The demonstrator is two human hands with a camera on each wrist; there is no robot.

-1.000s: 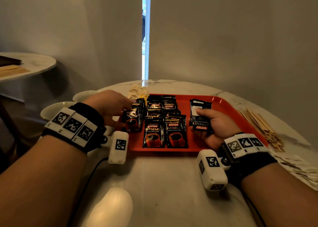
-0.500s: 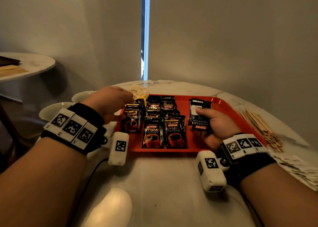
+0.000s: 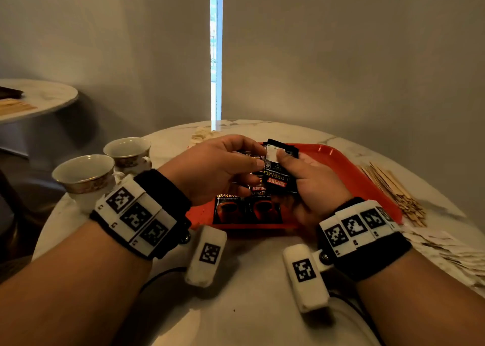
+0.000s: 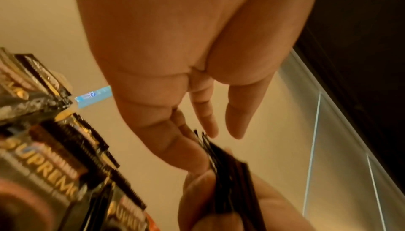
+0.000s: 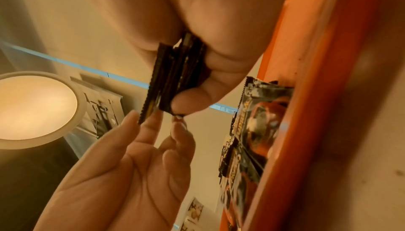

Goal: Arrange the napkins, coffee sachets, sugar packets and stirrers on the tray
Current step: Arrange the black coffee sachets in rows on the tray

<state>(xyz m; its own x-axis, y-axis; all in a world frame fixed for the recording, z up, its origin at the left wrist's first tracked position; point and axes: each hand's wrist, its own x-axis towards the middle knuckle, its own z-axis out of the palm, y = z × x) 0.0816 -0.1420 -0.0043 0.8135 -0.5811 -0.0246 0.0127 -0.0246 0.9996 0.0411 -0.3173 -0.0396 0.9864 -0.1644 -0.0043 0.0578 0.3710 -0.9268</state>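
Black coffee sachets (image 3: 280,174) were gripped in the right hand (image 3: 312,188) above the tray (image 3: 349,172), touched by straight fingers (image 5: 151,122) of the left hand (image 3: 212,167).

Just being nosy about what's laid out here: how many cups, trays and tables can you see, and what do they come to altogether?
Cups: 2
Tray: 1
Tables: 2
Total: 5
The coffee sachets overlap and are partly hidden by the hands, so they are left uncounted.
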